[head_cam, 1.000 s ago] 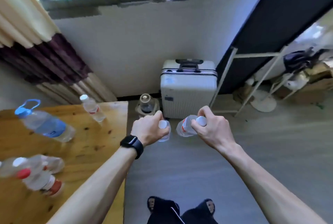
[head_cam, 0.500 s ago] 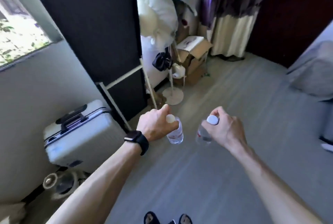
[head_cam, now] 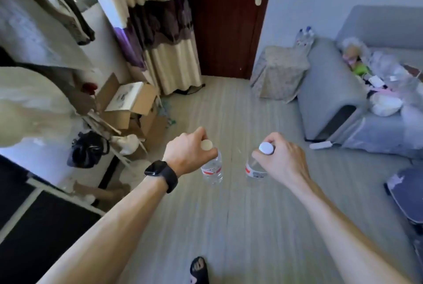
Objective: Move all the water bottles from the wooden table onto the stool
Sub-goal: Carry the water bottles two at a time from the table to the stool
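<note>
Fingers (head_cam: 207, 153) still grip left bottle (head_cam: 213, 170) and right bottle (head_cam: 254, 170); sofa (head_cam: 332, 91) now ahead.

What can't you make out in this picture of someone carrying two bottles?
Head view only.
Wooden table: out of frame.
Both bottle necks: covered by the left hand and right hand.
Label print on the left bottle and right bottle: blurred.
Whatever is under the patterned cloth: covered.

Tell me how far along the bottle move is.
Done: cannot tell from this view. In hand: the left hand grips a clear plastic water bottle with a cream cap; the right hand grips a clear white-capped bottle, both above the floor. Left: set them down; the wooden table is out of view.
</note>
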